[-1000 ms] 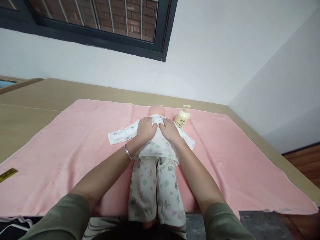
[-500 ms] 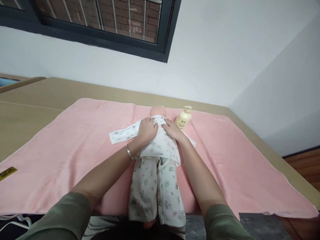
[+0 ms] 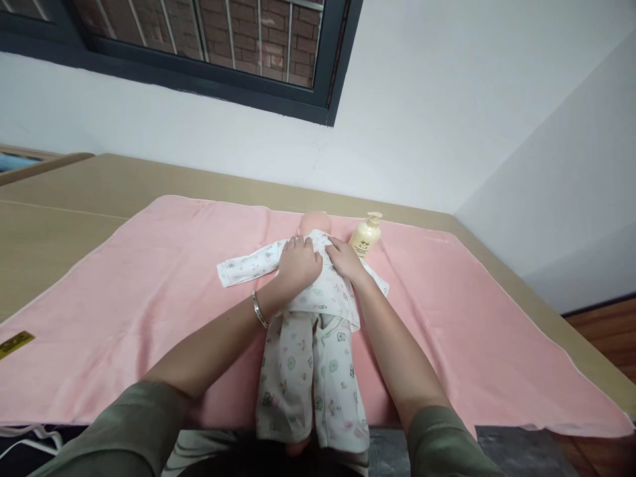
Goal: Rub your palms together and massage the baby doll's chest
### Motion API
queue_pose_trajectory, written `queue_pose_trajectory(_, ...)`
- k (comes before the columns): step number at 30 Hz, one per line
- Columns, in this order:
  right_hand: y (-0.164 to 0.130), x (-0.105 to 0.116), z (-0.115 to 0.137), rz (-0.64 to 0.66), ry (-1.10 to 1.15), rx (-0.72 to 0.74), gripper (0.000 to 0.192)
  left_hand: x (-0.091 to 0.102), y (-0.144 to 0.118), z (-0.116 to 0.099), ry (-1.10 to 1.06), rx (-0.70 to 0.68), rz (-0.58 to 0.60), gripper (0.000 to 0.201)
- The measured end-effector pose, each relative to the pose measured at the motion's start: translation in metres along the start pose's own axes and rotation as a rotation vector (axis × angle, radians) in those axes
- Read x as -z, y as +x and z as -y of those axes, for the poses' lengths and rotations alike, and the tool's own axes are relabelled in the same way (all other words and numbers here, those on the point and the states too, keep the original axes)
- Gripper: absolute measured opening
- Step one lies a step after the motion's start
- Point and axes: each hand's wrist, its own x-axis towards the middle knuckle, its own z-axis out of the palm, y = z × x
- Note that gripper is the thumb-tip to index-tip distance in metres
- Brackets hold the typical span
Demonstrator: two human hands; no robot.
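At frame centre the left hand point(image 3: 299, 264) lies flat, grip wide, on the doll point(image 3: 314, 298); the right hand point(image 3: 342, 258) pinches its shirt collar. A tug could knock the lotion bottle point(image 3: 365, 236) just right.

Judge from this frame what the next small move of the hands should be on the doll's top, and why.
Probably draw the two front edges of the printed top together at the chest. Both the left hand and the right hand rest just below the doll's head, fingers meeting at the collar, while the left sleeve lies flat on the pink towel.
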Motion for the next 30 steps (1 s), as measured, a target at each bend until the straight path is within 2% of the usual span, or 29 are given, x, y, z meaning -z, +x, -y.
queue_pose_trajectory(6,-0.014,-0.004,0.029,0.02,-0.306,-0.023,0.052,0.004,0.014,0.014,-0.141,0.052,0.068,0.036)
queue_pose_trajectory(10,-0.027,-0.008,0.049,0.101,-0.371,-0.012,0.062,0.007,0.023,0.024,-0.207,0.023,0.118,0.035)
queue_pose_trajectory(12,-0.027,-0.006,0.048,0.108,-0.343,0.011,0.058,0.007,0.022,0.023,-0.177,0.004,0.124,0.036)
queue_pose_trajectory(15,-0.018,-0.001,0.033,0.081,-0.259,0.035,0.049,0.008,0.015,0.016,-0.089,-0.03,0.117,0.041)
queue_pose_trajectory(19,-0.004,0.001,0.014,0.035,-0.255,-0.016,0.048,0.012,0.008,0.008,-0.094,-0.09,0.137,0.042)
queue_pose_trajectory(22,-0.008,-0.003,0.022,0.021,-0.348,-0.046,0.05,0.015,0.011,0.01,-0.139,-0.056,0.162,0.039)
queue_pose_trajectory(27,-0.027,-0.01,0.053,0.054,-0.473,-0.082,0.05,0.01,0.024,0.025,-0.241,-0.009,0.183,0.036)
queue_pose_trajectory(30,-0.026,-0.007,0.049,0.056,-0.415,-0.063,0.045,0.006,0.023,0.025,-0.197,-0.021,0.168,0.037)
